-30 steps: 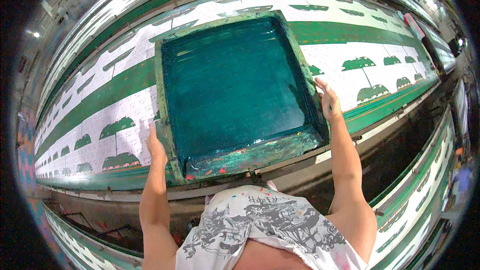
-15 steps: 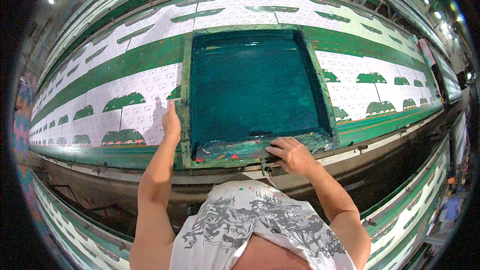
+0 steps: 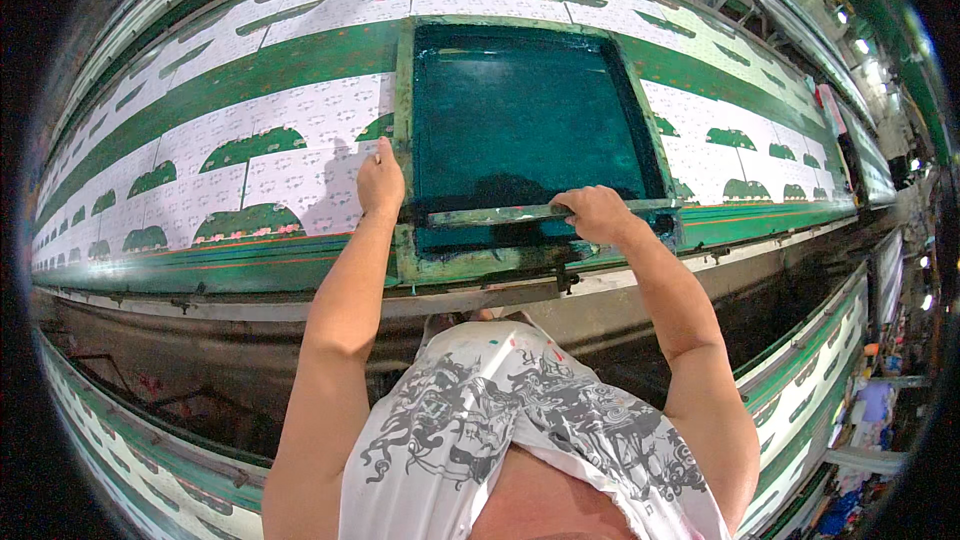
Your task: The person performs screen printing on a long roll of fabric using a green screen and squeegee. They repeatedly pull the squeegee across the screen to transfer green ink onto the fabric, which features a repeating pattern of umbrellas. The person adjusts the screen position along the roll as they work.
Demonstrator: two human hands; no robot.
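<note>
A screen printing frame (image 3: 405, 110) with green-stained wooden rails lies on the long printing table, its mesh covered in dark teal ink (image 3: 520, 115). My left hand (image 3: 381, 180) is closed at its left rail, the fingers partly hidden. Inside the frame, near its front rail, a long paint-stained squeegee (image 3: 500, 215) lies crosswise. My right hand (image 3: 598, 215) grips the squeegee right of its middle, fingers bent over the top. A dark shadow falls on the ink beyond the squeegee.
White printed fabric panels (image 3: 335, 105) with green half-round shapes run along the green table (image 3: 130, 270) on both sides of the frame. A metal rail (image 3: 480, 297) edges the table in front of me. Another such table (image 3: 800, 380) stands behind, at lower right.
My right hand and the squeegee have moved away from the front rail, farther over the ink. The left hand stays by the left rail. The whole view has shifted slightly.
</note>
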